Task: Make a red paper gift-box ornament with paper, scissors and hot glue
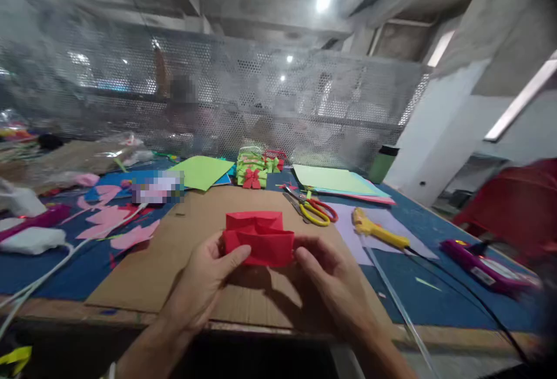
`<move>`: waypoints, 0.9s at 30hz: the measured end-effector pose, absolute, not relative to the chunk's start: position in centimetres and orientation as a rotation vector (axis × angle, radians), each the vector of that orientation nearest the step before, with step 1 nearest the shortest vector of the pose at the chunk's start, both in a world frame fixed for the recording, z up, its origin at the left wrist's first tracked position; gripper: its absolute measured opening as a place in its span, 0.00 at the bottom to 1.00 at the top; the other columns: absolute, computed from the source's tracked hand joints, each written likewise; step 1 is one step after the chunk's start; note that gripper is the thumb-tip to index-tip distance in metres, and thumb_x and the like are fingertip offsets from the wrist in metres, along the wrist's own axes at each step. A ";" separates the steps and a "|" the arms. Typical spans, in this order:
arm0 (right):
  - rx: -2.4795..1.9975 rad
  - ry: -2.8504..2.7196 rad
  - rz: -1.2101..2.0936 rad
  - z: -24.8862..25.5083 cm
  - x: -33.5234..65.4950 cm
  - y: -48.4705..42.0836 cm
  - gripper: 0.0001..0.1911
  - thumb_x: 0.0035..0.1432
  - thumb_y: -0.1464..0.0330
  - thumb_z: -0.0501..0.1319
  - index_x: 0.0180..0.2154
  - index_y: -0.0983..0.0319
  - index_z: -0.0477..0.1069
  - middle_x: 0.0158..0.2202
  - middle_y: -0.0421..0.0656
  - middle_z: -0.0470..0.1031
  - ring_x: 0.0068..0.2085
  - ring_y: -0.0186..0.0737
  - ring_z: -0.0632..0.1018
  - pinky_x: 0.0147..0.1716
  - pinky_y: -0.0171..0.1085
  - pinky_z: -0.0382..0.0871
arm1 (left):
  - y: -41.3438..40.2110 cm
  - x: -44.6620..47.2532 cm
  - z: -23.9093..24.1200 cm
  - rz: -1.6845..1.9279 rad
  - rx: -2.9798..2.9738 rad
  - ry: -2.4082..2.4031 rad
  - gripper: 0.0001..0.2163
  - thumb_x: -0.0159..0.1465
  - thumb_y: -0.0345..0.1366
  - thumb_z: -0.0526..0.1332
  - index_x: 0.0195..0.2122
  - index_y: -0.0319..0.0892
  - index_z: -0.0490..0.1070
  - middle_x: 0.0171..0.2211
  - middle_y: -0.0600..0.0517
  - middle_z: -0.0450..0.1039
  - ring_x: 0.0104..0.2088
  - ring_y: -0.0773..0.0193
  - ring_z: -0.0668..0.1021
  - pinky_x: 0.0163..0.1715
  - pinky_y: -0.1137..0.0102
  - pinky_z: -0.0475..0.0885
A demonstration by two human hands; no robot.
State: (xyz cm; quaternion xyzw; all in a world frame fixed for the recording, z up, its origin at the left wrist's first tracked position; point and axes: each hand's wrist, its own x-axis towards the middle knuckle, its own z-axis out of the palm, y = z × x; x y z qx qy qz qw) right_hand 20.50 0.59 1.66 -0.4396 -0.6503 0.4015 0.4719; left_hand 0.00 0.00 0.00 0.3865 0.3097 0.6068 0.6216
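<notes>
A folded red paper piece [260,238] is held up just above a brown cardboard sheet [204,216]. My left hand [204,279] grips its left edge, thumb across the front. My right hand [331,283] pinches its right edge with closed fingers. The paper looks like a box-like fold with an open top.
Yellow and red scissors [314,208] and a yellow glue gun [376,229] lie right of the cardboard. Green paper sheets [202,171], small green and red paper boxes [255,169], pink paper cut-outs [115,219] and purple tools [483,266] sit on the blue table. A perforated screen stands behind.
</notes>
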 end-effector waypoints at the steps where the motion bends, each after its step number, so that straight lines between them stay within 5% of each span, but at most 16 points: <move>1: -1.059 -1.603 1.014 1.4 20.4 0.5 0.16 0.62 0.55 0.62 0.45 0.59 0.73 0.43 0.44 0.79 0.44 0.41 0.78 0.43 0.36 0.71 | -0.1 0.0 0.0 1.375 0.892 0.691 0.21 0.60 0.35 0.71 0.53 0.35 0.72 0.49 0.41 0.79 0.48 0.52 0.81 0.48 0.61 0.77; 10: -0.985 -1.595 1.110 0.5 20.6 0.5 0.15 0.58 0.56 0.67 0.33 0.61 0.70 0.29 0.38 0.72 0.29 0.33 0.71 0.29 0.33 0.65 | -0.7 -0.1 0.2 1.234 0.941 0.724 0.25 0.56 0.35 0.73 0.55 0.36 0.73 0.49 0.40 0.80 0.50 0.48 0.80 0.52 0.58 0.74; 21: -0.885 -1.538 1.197 0.2 20.9 0.2 0.17 0.58 0.59 0.67 0.44 0.61 0.69 0.34 0.43 0.77 0.34 0.40 0.78 0.36 0.41 0.73 | -0.9 -0.3 -0.4 1.212 1.023 0.731 0.29 0.56 0.36 0.73 0.60 0.42 0.70 0.49 0.43 0.80 0.48 0.48 0.81 0.51 0.57 0.75; 27: -0.700 -1.560 1.359 0.4 20.9 -0.1 0.23 0.54 0.67 0.69 0.51 0.61 0.68 0.43 0.45 0.78 0.44 0.41 0.79 0.45 0.41 0.73 | -1.1 -0.9 -0.8 1.158 1.165 0.741 0.19 0.58 0.38 0.72 0.51 0.41 0.78 0.47 0.45 0.81 0.47 0.50 0.81 0.49 0.60 0.75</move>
